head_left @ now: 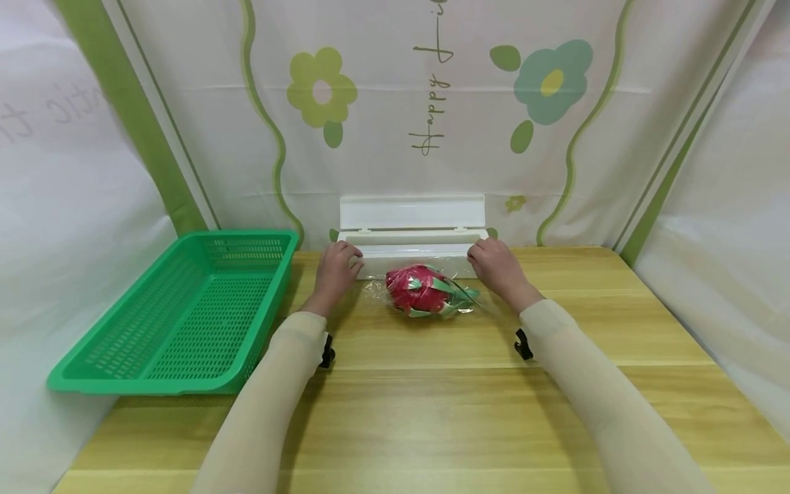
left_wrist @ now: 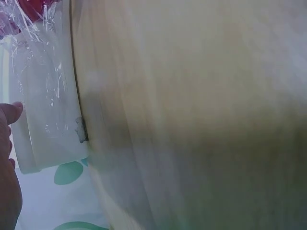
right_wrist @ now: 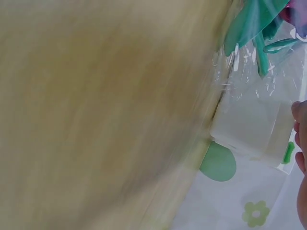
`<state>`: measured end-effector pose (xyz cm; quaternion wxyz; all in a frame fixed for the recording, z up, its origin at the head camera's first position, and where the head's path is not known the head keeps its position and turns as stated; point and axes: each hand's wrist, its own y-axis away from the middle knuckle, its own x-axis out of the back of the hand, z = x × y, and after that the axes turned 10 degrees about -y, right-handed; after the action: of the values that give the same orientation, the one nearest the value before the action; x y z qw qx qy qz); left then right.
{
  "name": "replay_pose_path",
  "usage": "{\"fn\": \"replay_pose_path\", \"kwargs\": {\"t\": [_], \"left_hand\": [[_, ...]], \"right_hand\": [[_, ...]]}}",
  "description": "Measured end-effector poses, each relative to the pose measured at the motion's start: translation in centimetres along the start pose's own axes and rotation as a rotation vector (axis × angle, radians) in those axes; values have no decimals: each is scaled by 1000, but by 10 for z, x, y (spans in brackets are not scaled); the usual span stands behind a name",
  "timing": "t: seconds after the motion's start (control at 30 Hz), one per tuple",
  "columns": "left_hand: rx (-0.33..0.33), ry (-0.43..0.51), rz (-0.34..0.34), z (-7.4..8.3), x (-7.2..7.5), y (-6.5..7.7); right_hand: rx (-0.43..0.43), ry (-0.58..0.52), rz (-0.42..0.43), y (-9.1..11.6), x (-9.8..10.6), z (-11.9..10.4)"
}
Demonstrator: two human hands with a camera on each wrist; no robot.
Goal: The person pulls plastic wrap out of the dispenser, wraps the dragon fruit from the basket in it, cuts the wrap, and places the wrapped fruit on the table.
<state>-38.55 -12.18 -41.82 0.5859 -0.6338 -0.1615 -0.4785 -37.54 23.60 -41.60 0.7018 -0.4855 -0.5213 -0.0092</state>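
A dispenser box (head_left: 413, 266), white with its lid (head_left: 412, 213) raised, stands at the table's far edge. Before it lies a red dragon fruit (head_left: 416, 289) with green scales, covered by clear cling film (head_left: 375, 289). The film also spreads over the front of the box. At the box's left end, my left hand (head_left: 336, 266) pinches the film along the upper front edge, thumb (left_wrist: 13, 111) in front. My right hand (head_left: 498, 267) does the same at the right end, its thumb (right_wrist: 298, 110) at the edge. Most fingers are cut off in both wrist views.
To the left, a green plastic basket (head_left: 247, 343) with slotted walls stands on the wooden table (head_left: 420, 418). A printed cloth (head_left: 382, 137) hangs right behind the box, with more white cloth on both sides.
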Motion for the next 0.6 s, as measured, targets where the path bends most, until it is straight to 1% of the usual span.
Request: {"fn": "replay_pose_path", "kwargs": {"t": [0.1,0.23,0.37,0.47,0.6], "left_hand": [[-30,-3,33,1,1,1],[-86,-3,90,1,1,2],[-133,-9,118,1,0,3],[-136,-4,115,0,-1,5],[-106,-1,84,0,0,8]], "right_hand": [[-13,-11,-16,1,2,-1],[-24,-25,-38,1,6,-5],[-36,-43,-60,0,10,-11],[-46,-57,-73,0,13,-16],[-49,-89,-83,-1,16,-24]]}}
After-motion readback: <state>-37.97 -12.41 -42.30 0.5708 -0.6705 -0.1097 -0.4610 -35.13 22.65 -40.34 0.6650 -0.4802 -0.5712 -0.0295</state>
